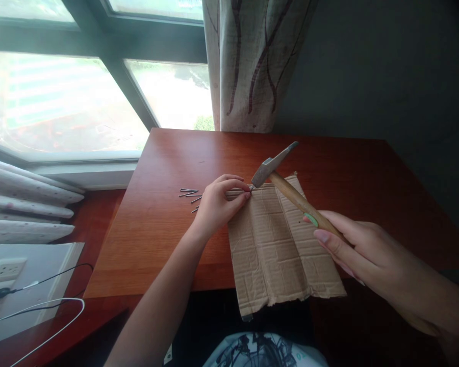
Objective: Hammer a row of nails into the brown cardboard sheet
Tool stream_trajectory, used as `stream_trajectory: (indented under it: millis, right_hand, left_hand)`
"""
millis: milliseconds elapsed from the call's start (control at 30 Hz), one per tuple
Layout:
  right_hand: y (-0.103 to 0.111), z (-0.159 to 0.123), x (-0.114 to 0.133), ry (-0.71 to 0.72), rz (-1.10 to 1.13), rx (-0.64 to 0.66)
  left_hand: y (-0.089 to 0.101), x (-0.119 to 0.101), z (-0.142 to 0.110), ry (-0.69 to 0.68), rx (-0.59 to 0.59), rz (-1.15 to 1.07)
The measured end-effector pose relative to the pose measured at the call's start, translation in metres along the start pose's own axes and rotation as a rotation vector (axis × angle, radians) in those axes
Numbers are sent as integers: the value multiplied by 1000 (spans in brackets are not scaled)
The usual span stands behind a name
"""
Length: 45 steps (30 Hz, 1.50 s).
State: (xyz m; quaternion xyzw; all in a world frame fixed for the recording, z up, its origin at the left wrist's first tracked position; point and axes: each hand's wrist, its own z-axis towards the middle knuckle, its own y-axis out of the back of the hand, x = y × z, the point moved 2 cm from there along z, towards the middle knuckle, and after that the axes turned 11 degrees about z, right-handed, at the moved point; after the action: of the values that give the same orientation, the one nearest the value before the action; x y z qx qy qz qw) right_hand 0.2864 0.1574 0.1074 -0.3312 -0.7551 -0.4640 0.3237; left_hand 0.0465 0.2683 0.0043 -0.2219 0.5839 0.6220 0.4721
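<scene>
My right hand (361, 250) grips the wooden handle of a hammer (286, 186), whose metal head hovers just over the far left corner of a creased cardboard sheet (283, 244). My left hand (220, 204) rests on that corner with fingers pinched together by the hammer head; what they pinch is too small to make out. Several loose nails (190, 194) lie on the wooden table (164, 229) just left of my left hand. The cardboard hangs over the table's near edge.
A window and a patterned curtain (252, 61) stand behind the table. At the lower left, a white power strip (3, 272) with cables lies on a lower surface. A dark wall is on the right.
</scene>
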Motion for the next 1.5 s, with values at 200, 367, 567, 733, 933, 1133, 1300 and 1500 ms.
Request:
stream_trajectory:
  millis: [200, 367, 567, 733, 933, 1133, 1300, 1500]
  right_hand:
    - [-3, 2, 0, 10, -1, -2]
    - [-3, 5, -3, -17, 8, 23]
    - [1, 1, -2, -18, 24, -4]
    - [0, 3, -2, -6, 8, 54]
    - [3, 6, -1, -5, -8, 44]
    - [6, 6, 0, -14, -21, 34]
    - [1, 8, -1, -43, -14, 77]
    - [0, 7, -4, -26, -6, 51]
  left_hand:
    - [1, 7, 0, 143, 52, -139]
    - [0, 10, -3, 291, 143, -208]
    - [0, 7, -3, 301, 132, -190]
    - [-1, 7, -3, 286, 124, -198]
    - [-2, 11, -3, 286, 127, -193]
    - [-2, 11, -3, 287, 139, -190]
    - [-2, 12, -3, 294, 136, -194]
    - [-2, 9, -3, 311, 149, -207]
